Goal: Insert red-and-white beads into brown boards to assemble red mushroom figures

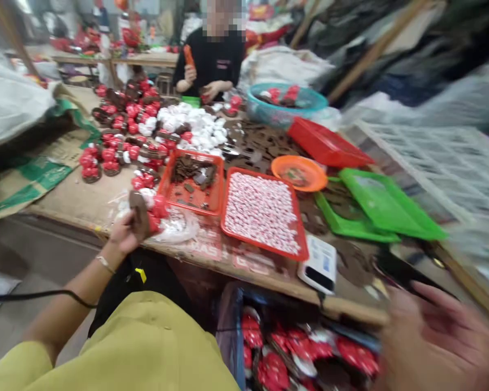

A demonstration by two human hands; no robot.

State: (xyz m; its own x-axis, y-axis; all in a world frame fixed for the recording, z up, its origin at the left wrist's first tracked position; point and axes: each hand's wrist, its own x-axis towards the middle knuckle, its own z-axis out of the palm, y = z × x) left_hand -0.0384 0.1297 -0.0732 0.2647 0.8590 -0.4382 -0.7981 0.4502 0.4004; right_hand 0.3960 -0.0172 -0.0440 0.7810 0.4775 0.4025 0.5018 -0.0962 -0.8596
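Note:
My left hand (124, 232) is closed around a brown-and-red piece (139, 214), a flat brown oval with glossy red rounded parts, held over the table's near edge. Just beyond it lies a crumpled clear plastic bag (179, 225). My right hand (440, 339) is large and smeared by motion at the lower right, so its fingers cannot be made out. Close to its fingertips is a dark flat object (407, 274), also blurred; whether they touch is unclear. A red tray of small white-and-pink pieces (261, 212) sits between the hands.
An orange basket (191, 206) holds brown scraps. Behind it are piles of red-and-brown pieces (126, 122) and white pieces (195, 122). A white device (318, 263), green trays (391, 203) and blue basin (287, 108) stand rightward. Below is a lined bin (230, 326). A person (212, 60) sits opposite.

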